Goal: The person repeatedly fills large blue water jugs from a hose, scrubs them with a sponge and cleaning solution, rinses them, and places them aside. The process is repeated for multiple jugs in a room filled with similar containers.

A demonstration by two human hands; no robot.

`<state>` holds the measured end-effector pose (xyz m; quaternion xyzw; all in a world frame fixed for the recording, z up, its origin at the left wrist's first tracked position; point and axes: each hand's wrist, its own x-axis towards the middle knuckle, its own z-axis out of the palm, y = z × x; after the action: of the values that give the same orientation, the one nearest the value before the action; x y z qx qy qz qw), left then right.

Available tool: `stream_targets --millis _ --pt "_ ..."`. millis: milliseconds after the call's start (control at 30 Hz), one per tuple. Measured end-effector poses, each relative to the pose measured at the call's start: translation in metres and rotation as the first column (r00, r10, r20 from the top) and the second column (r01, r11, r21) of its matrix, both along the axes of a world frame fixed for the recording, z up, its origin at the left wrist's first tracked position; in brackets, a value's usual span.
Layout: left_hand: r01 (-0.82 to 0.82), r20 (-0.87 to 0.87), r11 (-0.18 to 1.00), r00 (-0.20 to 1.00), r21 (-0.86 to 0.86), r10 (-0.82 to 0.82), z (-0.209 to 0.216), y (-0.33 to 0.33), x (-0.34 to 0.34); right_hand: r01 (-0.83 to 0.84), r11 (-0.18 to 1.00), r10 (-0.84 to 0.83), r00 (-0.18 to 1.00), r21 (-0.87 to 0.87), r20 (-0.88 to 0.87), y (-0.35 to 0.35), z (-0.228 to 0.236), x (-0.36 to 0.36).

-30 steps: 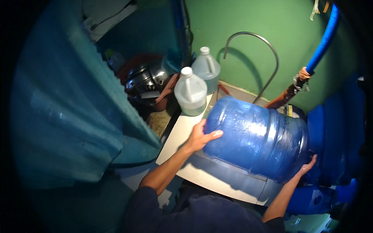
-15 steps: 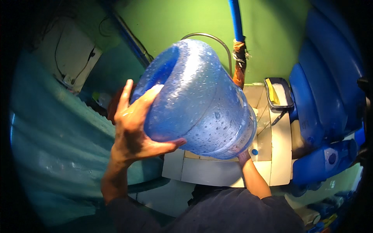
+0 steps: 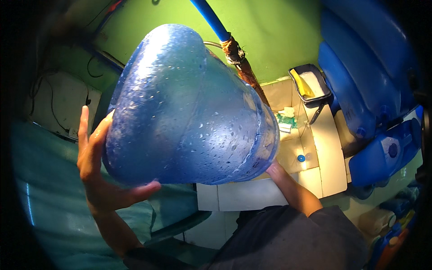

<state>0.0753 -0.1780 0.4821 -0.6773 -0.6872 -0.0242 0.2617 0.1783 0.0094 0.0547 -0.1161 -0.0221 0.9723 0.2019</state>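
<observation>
A big translucent blue water jug [image 3: 193, 112], wet with drops, is held tilted in the air before me. My left hand [image 3: 101, 166] clasps its wide left end, thumb below and fingers spread up along the side. At the lower right end my right hand [image 3: 273, 169] bears the jug from beneath; its fingers are hidden behind the blue plastic. Beneath the jug is a white tiled basin [image 3: 330, 155], with a small blue cap [image 3: 301, 158] on its floor. A green-and-white piece [image 3: 286, 120], perhaps a sponge or brush, lies farther back in it.
On the basin's right rim stands a black tub [image 3: 310, 83] with a yellow item inside, a dark-handled tool [image 3: 317, 113] beside it. Large blue containers [image 3: 373, 76] line the right. A blue pipe [image 3: 211, 20] runs down the green wall. Teal sheeting [image 3: 58, 180] covers the left.
The jug and my left hand have shifted left and closer to me. Its left end has turned, so the blue hollow seen before is out of sight. My right hand stays at the other end.
</observation>
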Motion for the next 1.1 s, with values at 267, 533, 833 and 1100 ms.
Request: stream_targets --millis 267,533,833,1100 --pt "-0.105 0.039 0.994 0.994 0.031 0.103 0.019 -0.013 -0.009 -0.081 0.997 0.079 0.984 -0.005 -0.159 -0.008 -0.031 -0.016" --pt "-0.218 0.13 0.967 0.971 0.128 0.202 0.025 -0.032 -0.013 -0.134 0.991 0.128 0.973 -0.018 -0.19 -0.007 -0.031 -0.015" --pt "-0.166 0.073 0.982 0.984 0.093 0.16 0.036 -0.039 -0.018 -0.114 0.993 0.107 0.982 -0.034 -0.158 -0.009 -0.023 -0.015" --pt "-0.141 0.08 0.987 0.988 0.071 0.135 0.04 -0.036 -0.016 -0.114 0.993 0.105 0.974 -0.033 -0.2 -0.01 -0.024 -0.02"
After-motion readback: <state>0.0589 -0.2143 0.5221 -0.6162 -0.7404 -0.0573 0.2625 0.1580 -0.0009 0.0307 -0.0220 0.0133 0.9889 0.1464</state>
